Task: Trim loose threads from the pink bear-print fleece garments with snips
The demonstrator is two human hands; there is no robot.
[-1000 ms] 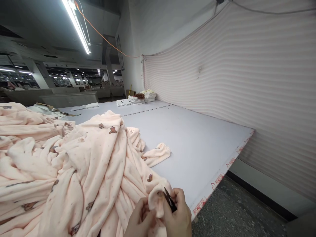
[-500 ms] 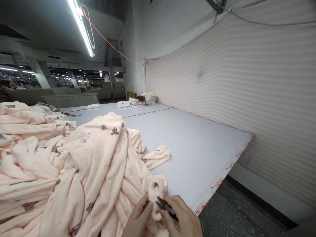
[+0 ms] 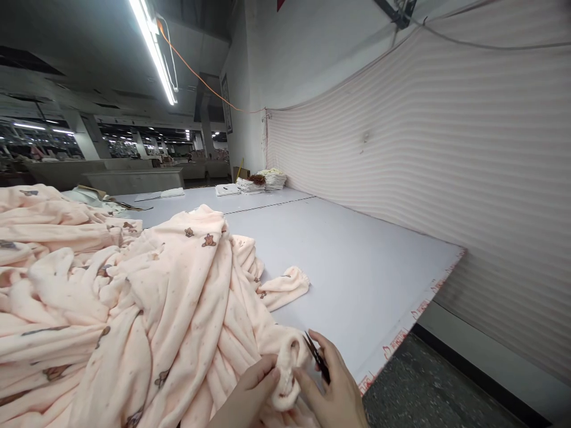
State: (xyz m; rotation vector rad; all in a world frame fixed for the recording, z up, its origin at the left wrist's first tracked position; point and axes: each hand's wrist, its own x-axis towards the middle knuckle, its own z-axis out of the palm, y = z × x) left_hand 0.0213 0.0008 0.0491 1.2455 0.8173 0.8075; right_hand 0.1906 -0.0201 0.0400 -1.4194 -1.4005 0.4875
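Observation:
Pale pink fleece garments (image 3: 178,297) with small brown bear prints lie heaped at the left and middle. At the front edge of the heap, a round cuff (image 3: 285,399) has its opening turned up. My left hand (image 3: 250,389) pinches the cuff's left side between thumb and fingers. In my right hand (image 3: 332,380) are dark thread snips (image 3: 317,356), their points directed up and away from the cloth. My right thumb touches the cuff's right side. A loose sleeve end (image 3: 289,284) lies on the table beyond.
The pale table (image 3: 366,255) has a taped right edge with red print. Folded white cloth stacks (image 3: 252,184) stand at the far end. Striped fabric (image 3: 423,137) hangs along the wall at right, and a tube lamp (image 3: 154,50) is overhead.
The snips have moved from over the cuff to its right, their points now swung upward. My right thumb has come onto the cuff, whose opening has turned slightly to the right.

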